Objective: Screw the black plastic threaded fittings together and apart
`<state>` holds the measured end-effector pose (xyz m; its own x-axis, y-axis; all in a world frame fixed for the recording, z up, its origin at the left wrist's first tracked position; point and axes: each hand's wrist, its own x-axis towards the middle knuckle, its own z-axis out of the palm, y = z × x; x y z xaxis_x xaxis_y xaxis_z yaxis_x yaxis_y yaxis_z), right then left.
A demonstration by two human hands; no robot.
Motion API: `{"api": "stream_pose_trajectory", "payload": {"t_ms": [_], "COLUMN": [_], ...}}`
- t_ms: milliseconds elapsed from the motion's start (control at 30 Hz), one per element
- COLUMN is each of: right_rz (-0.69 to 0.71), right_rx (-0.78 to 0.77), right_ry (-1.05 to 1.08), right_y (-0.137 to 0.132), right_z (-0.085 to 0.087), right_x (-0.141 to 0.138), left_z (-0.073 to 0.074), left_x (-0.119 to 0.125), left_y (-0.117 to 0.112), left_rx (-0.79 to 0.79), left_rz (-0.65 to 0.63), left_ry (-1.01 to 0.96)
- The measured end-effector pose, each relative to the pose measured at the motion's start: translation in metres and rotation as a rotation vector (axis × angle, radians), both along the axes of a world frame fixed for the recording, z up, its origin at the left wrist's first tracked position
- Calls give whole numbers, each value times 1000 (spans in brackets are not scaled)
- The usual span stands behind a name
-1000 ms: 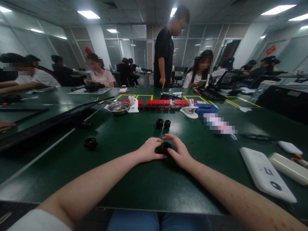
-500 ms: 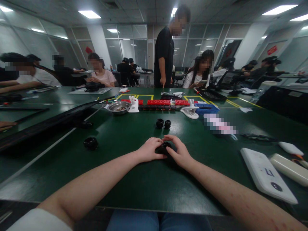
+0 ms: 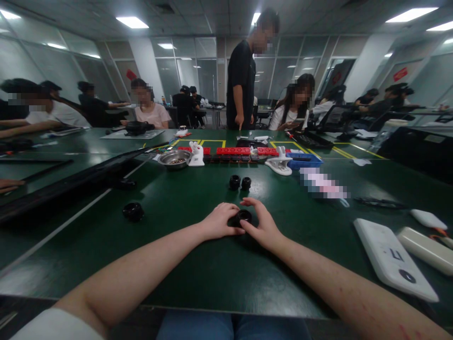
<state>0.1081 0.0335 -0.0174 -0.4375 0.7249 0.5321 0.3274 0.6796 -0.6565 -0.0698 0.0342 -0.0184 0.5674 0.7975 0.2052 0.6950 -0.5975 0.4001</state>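
Observation:
A small black round part [image 3: 243, 216] rests on the dark green table [image 3: 198, 264] right in front of me. My left hand [image 3: 219, 220] is curled against its left side. My right hand [image 3: 262, 225] pinches it from the right, thumb and forefinger around its rim. Both hands hold this one part. Two more black round parts [image 3: 239, 182] stand side by side a little farther back. Another black round part [image 3: 133, 211] lies off to the left.
At the right lie a white flat device [image 3: 392, 258] and a pale oblong case [image 3: 426, 248]. Farther back are a metal bowl [image 3: 174, 158], a row of red blocks [image 3: 233, 151], a blue tray [image 3: 304, 160] and white holders. Several people sit or stand behind.
My hands have hardly moved; the fingers of my right hand have shifted slightly around the black part, which now shows more of its top.

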Motion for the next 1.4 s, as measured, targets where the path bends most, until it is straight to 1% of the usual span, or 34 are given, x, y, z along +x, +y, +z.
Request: {"api": "stream_pose_trajectory", "payload": {"t_ms": [100, 167, 333, 400, 567, 633, 700, 800, 867, 933, 1067, 1133, 1200, 1333, 1400], "right_rz": [-102, -114, 20, 21, -129, -153, -106, 24, 54, 15, -127, -145, -91, 83, 91], "right_rx": [23, 22, 7, 20, 30, 23, 16, 15, 10, 2, -3, -22, -51, -57, -46], "right_ry": [-50, -76, -52, -52, -113, -135, -120, -69, -70, -84, -81, -87, -85, -71, -74], "right_y": [2, 4, 2, 0, 0, 2, 2, 1, 0, 0, 4, 5, 6, 3, 2], "right_z": [-1, -3, -2, 1, 2, 1, -1, -1, 0, 1, 0, -2, -3, -3, -3], "right_x": [-1, -2, -1, 0, -2, -2, -2, 0, 1, 1, -1, -2, -2, 0, 1], "left_z": [1, 0, -1, -2, -1, 0, 0, -1, -2, -3, -3, -4, -4, -5, -5], "left_x": [1, 1, 1, 0, 0, 0, 0, 0, 0, -1, -1, -1, -1, -1, -1], "left_y": [0, 1, 2, 2, 1, 1, 0, 1, 1, 2, 2, 2, 2, 3, 3], "left_rx": [4, 10, 11, 7, -4, -3, -2, 10, 20, 26, 30, 22, 12, 11, 10], "left_rz": [6, 5, -7, -5, 0, 4, 4, -1, -6, -5, 4, 3, 5, 13, 13], "left_ry": [-1, -1, -5, -4, -2, -3, -3, 2, 5, 5, -3, -3, 0, 5, 7]}}
